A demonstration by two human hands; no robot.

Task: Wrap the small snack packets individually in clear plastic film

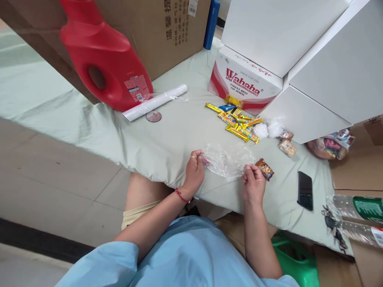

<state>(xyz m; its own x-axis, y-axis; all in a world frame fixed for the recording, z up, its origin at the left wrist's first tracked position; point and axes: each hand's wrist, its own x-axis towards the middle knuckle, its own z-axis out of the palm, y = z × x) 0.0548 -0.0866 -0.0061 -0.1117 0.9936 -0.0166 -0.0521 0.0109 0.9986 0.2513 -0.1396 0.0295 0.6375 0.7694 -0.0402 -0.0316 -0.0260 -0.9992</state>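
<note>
Stretching a clear plastic bag [229, 161] above the cloth-covered table [167, 139], the left hand [194, 172] and right hand [253, 181] each pinch an edge; the film looks feather-light, limp, crinkly and probably slippery, best held at its rim.

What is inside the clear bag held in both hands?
The clear bag between the left hand and right hand looks empty: only the green cloth shows through. Its crumpled corners under the fingers are hidden.
</note>
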